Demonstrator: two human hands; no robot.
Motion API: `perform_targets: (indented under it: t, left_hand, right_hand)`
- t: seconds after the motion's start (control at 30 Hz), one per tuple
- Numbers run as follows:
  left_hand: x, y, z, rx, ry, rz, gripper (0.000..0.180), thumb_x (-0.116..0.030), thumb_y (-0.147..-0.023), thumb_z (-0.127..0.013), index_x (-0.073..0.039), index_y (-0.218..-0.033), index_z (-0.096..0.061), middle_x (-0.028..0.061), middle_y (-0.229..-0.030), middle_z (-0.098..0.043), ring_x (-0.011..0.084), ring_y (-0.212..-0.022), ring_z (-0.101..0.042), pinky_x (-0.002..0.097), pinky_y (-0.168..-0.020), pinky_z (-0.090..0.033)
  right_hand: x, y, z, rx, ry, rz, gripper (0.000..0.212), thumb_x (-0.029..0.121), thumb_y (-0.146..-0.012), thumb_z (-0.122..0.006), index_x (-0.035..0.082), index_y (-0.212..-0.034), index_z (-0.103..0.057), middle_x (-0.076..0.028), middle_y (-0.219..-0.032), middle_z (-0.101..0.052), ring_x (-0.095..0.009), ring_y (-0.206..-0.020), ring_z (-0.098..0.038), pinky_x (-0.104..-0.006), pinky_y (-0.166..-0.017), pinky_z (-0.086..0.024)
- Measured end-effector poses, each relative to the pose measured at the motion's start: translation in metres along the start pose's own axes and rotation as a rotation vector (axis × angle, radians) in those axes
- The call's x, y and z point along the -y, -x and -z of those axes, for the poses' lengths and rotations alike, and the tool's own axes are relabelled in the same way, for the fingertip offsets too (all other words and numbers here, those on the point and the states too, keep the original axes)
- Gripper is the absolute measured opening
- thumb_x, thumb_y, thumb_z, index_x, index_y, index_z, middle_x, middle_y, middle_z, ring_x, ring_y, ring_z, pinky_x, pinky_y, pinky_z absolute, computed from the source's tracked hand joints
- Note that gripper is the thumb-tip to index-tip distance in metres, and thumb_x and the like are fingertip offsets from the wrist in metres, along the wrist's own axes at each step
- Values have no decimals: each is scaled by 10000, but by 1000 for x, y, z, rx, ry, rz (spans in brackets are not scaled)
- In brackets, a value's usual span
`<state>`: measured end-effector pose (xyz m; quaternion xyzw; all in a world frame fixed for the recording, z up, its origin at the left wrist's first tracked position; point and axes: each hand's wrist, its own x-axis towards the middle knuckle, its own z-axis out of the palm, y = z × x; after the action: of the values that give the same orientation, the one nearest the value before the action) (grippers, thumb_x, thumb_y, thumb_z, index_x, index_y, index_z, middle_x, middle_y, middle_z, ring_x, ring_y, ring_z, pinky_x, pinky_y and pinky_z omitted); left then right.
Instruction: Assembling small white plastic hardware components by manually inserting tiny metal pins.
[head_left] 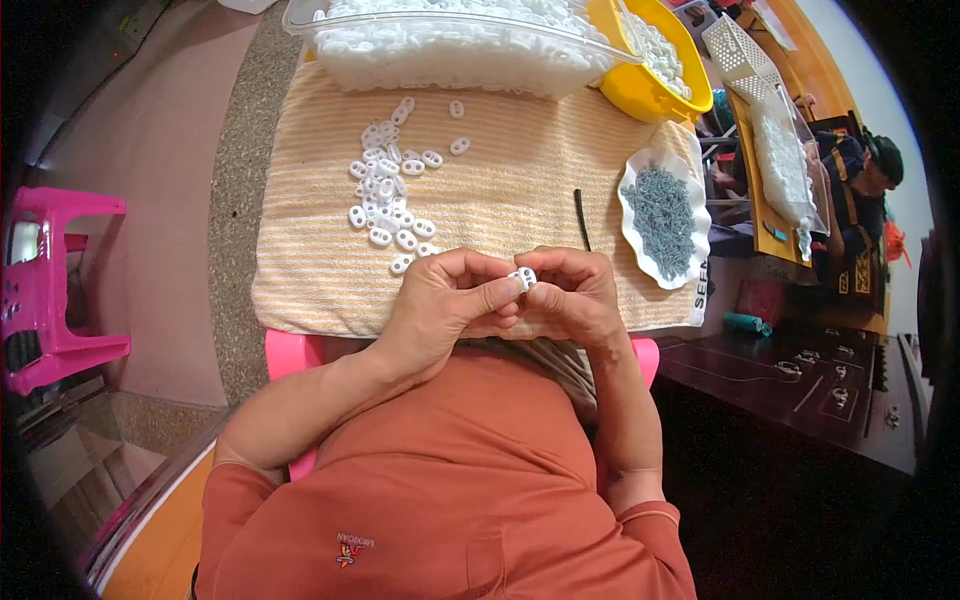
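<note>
Between my two hands, near the front edge of the towel, is a small white oval plastic piece with two holes (525, 279). My left hand (450, 295) pinches it from the left with thumb and forefinger. From the other side, the thumb and forefinger of my right hand (575, 290) close on the same piece. Whether something smaller is also between the fingertips, I cannot make out. Beyond my left hand, a loose cluster of matching white oval pieces (381, 190) lies on the striped towel (520, 200). A white scalloped dish (692, 262) of small grey-blue parts (662, 215) sits to the right.
A clear bin (460, 70) heaped with white pieces stands at the far edge, beside a yellow basin (640, 95). A thin black strip (582, 220) lies on the towel. To the left is a pink stool (70, 290). Another person (865, 185) sits at the right, by a second bin (780, 160).
</note>
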<state>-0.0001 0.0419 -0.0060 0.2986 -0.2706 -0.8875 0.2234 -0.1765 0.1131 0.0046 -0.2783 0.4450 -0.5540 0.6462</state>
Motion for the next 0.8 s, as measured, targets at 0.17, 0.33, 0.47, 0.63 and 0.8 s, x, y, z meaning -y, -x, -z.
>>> perform_targets:
  t: [0.17, 0.33, 0.47, 0.63, 0.8]
  left_hand:
    - [2, 0, 2, 9, -3, -12, 174, -109, -859, -699, -4, -984, -639, 55, -843, -660, 96, -701, -632, 224, -654, -554]
    - [6, -1, 2, 15, 23, -21, 160, -99, -860, -696, -3, -973, -637, 67, -849, -665, 109, -693, -639, 224, -648, -557]
    - [7, 0, 2, 12, 17, -24, 156, -90, -861, -691, 0, -975, -634, 67, -851, -666, 113, -696, -641, 225, -653, -561]
    - [8, -1, 2, 23, 42, -31, 138, -79, -867, -681, -13, -978, -631, 58, -867, -667, 104, -726, -640, 230, -669, -563]
    - [6, -2, 1, 51, 55, -56, 124, -81, -875, -672, -23, -973, -623, 41, -880, -658, 88, -772, -630, 227, -697, -557]
  right_hand:
    - [0, 0, -1, 4, -23, -3, 293, 21, -818, -709, -45, -1094, -638, -99, -1010, -664, -149, -900, -642, -271, -795, -520]
    - [-4, 1, 2, 24, -58, 16, 277, -2, -823, -694, -51, -1089, -637, -105, -1006, -658, -155, -898, -641, -271, -790, -520]
    - [-7, 2, 2, 45, -100, 22, 281, -9, -826, -688, -54, -1098, -630, -104, -1000, -656, -152, -895, -639, -268, -787, -519]
    - [-3, 3, -4, 10, -57, 26, 286, 4, -831, -688, -57, -1103, -624, -97, -983, -656, -150, -886, -640, -262, -787, -516]
    - [-8, -1, -1, 19, 33, 93, 284, 43, -833, -700, -44, -1095, -635, -86, -964, -627, -143, -869, -619, -259, -773, -499]
